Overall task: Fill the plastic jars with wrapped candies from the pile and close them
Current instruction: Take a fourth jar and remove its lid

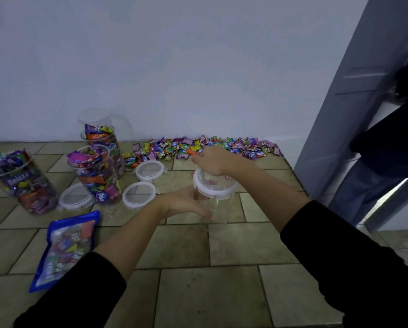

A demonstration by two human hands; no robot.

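Note:
A clear empty plastic jar (218, 209) with a white-rimmed lid (212, 189) on top stands mid-table. My left hand (186, 204) holds the jar's side, fingers wrapped round its left wall. My right hand (210, 162) rests on the lid from above, fingers curled over its far edge. The pile of wrapped candies (205, 146) lies against the wall behind. Three jars full of candies stand at left: one far left (25, 183), one in the middle (96, 176), one behind it (103, 143).
Three loose lids lie on the tiles: (151, 170), (139, 194), (75, 197). A blue candy bag (68, 247) lies front left. An empty jar (108, 119) stands by the wall. The table's right edge (295, 176) borders a door frame, where a person (392, 143) in dark clothes stands.

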